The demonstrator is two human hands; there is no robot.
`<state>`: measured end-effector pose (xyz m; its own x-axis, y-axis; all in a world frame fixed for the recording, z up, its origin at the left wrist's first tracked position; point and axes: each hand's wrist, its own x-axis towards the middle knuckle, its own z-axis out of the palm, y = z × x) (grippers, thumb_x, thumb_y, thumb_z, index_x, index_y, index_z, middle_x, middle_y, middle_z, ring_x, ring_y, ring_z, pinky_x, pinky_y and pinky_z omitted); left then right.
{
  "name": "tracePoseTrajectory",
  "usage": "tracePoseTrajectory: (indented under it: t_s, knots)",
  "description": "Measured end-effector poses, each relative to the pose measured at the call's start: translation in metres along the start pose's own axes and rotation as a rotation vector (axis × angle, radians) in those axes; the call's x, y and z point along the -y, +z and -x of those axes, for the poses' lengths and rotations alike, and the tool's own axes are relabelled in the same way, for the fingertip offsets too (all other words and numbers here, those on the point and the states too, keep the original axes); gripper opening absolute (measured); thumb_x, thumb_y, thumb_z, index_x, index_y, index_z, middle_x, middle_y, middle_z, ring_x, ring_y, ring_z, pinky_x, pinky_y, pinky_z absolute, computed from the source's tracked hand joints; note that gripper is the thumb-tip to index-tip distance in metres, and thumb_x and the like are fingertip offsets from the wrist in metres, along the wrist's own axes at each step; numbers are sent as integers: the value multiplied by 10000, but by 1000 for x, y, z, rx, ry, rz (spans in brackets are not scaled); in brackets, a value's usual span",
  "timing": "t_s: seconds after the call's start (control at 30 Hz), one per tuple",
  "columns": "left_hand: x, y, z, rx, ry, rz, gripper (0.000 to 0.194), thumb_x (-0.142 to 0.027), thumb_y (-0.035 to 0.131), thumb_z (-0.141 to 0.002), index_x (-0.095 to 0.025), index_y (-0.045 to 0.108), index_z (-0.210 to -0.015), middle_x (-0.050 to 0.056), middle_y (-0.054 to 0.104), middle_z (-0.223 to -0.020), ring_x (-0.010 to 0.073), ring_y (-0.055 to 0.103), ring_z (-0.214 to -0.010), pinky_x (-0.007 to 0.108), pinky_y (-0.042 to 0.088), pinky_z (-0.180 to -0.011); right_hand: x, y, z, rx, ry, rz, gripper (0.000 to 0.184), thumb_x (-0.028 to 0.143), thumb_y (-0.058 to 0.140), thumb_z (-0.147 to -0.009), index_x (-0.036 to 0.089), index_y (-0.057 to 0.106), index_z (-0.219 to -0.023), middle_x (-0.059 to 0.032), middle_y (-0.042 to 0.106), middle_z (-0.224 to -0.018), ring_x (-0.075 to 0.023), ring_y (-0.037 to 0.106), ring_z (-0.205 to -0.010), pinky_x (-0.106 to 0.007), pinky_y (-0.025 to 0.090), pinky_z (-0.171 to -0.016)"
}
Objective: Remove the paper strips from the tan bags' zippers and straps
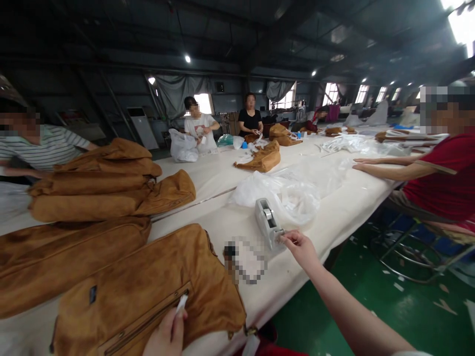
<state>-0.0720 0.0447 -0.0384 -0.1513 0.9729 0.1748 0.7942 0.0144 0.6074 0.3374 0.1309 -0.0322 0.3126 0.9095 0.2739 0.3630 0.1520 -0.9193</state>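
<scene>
A brown suede-like bag (148,277) lies on the table in front of me, with a zipper running across its near side and a small dark label on it. Over the zipper's end, my left hand (166,333) pinches a small white strip (181,304); whether the strip is joined to the zipper pull I cannot tell. My right hand (301,249) is at the cutting end of a grey tape dispenser (264,217), thumb and fingers closed on the end of the tape. A blurred-out object (245,259) lies between bag and dispenser.
More brown bags (89,193) are piled on the left. Clear plastic bags (282,195) lie behind the dispenser. Another brown bag (261,157) rests farther down the long white table (208,207). Co-workers sit or stand around it; a person in red (449,163) is at right beside a metal stool (415,257).
</scene>
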Motion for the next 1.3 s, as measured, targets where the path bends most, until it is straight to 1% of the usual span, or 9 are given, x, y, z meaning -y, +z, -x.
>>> tracePoseTrajectory:
  t_s: [0.17,0.3,0.4,0.5,0.6,0.7,0.87,1.1,1.3]
  knots:
    - [-11,-7,0,72,-71,18,251,-376,399,-793,-264,618,-745,28,731,-787,238,692,-816,323,528,-766,-9,3,8,111,210,-181,417,604,611,-702,190,568,-683,-7,580,-561,-144,524,-484,-273,422,-490]
    - [-25,-11,5,123,-99,39,272,-380,362,-825,-248,585,-744,22,696,-739,211,662,-760,318,496,-757,-17,-4,12,101,267,-125,415,601,634,-676,193,563,-712,-14,597,-557,-142,520,-439,-277,422,-450]
    - [-31,-9,9,143,-148,92,285,-402,353,-843,-233,561,-745,-3,608,-608,183,594,-608,291,467,-629,-10,-2,25,187,243,-125,393,571,650,-691,184,590,-726,-39,620,-584,-148,533,-452,-284,440,-456]
    - [-32,-7,10,145,-180,158,311,-438,355,-851,-222,543,-730,-27,526,-551,158,529,-539,259,417,-546,22,24,44,410,189,-219,371,552,632,-737,182,597,-727,-25,615,-583,-125,520,-456,-260,444,-471]
    - [-34,-8,11,133,-154,161,323,-442,354,-856,-215,531,-709,-24,513,-574,151,518,-567,252,396,-555,68,70,62,687,152,-330,356,531,603,-776,182,583,-708,-1,602,-582,-99,506,-456,-229,431,-477]
    - [-36,-11,11,139,-119,131,324,-418,330,-874,-216,525,-713,-24,502,-583,154,506,-586,262,388,-589,106,122,74,887,128,-399,318,490,602,-788,182,576,-710,19,593,-568,-84,494,-445,-202,397,-454]
    - [-37,-12,12,144,-99,142,282,-343,328,-875,-208,530,-731,4,561,-646,166,550,-652,273,409,-643,124,180,84,1125,107,-329,238,372,600,-795,177,598,-659,46,557,-508,-62,449,-391,-179,342,-409]
    - [-37,-12,12,149,-130,203,262,-332,365,-856,-207,558,-731,27,611,-697,180,583,-735,278,427,-685,115,196,86,1153,109,-103,154,287,618,-770,184,641,-657,53,547,-479,-65,469,-370,-165,335,-369]
    - [-37,-12,13,181,-242,338,315,-452,411,-820,-195,569,-731,-13,547,-603,152,532,-593,256,397,-565,112,198,85,1143,100,-71,150,255,608,-769,178,632,-643,45,570,-492,-60,485,-361,-154,341,-358]
